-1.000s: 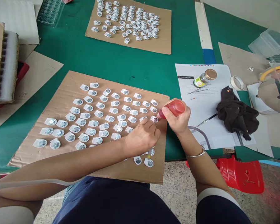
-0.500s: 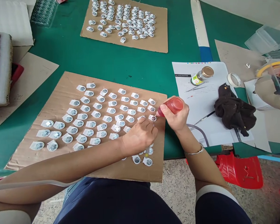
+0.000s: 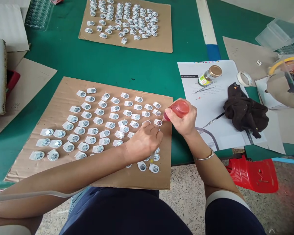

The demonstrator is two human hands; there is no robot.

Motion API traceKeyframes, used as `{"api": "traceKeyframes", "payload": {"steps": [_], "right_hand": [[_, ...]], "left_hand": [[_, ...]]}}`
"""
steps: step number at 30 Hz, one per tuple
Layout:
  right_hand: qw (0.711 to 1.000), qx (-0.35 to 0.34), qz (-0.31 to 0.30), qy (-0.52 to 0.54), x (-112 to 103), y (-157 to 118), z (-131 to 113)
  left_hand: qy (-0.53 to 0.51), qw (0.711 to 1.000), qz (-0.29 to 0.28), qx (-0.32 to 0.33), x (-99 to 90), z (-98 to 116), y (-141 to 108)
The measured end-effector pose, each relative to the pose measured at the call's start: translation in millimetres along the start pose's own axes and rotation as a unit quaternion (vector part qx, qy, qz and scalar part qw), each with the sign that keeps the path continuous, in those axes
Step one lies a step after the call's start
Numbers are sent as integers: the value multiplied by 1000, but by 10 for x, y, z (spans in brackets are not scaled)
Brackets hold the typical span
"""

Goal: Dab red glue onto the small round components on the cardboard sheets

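Observation:
My right hand [image 3: 187, 119] is closed around a red squeeze bottle [image 3: 179, 109], its tip pointing down-left at a small white tabbed piece with a round silvery centre [image 3: 158, 122]. My left hand [image 3: 147, 138] is closed, fingers pinched just below that piece. From under its palm sticks out a slim clear tube with a yellow part [image 3: 151, 161]; most of it is hidden. Many similar white pieces [image 3: 93, 131] lie in rough rows on a brown cardboard sheet [image 3: 63, 93] under my hands, some covered by my left forearm.
A second cardboard sheet [image 3: 165, 32] with more such pieces lies at the back. To the right, a glass jar [image 3: 210, 75], tweezers [image 3: 203, 89] and a dark cloth [image 3: 245, 109] rest on printed paper. A pale hose [image 3: 39, 195] runs along my left forearm.
The whole view has shifted slightly, moving the table things a little leftward. Both hands keep their grip and their place at the same white piece.

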State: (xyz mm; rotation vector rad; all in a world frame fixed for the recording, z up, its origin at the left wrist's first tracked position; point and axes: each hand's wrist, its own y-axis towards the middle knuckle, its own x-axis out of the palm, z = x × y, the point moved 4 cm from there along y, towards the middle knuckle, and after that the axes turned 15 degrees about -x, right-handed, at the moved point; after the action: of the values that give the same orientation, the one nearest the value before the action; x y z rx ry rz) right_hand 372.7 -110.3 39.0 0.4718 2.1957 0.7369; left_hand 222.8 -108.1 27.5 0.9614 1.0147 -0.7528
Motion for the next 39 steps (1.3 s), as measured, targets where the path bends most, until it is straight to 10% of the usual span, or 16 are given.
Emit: {"api": "traceKeyframes", "payload": {"steps": [21,30,39], "right_hand": [[998,-28,-41,34,-45,16,-87],[960,120,253,-2,-296,-761,-340],[959,72,244,-125,-89,-865,-486]], "left_hand": [[-208,964,-117,-119,-132,-316,230],[-331,872,-232,-276,-85,-610,427],[-347,828,-280,-340,-20,-744,524]]}}
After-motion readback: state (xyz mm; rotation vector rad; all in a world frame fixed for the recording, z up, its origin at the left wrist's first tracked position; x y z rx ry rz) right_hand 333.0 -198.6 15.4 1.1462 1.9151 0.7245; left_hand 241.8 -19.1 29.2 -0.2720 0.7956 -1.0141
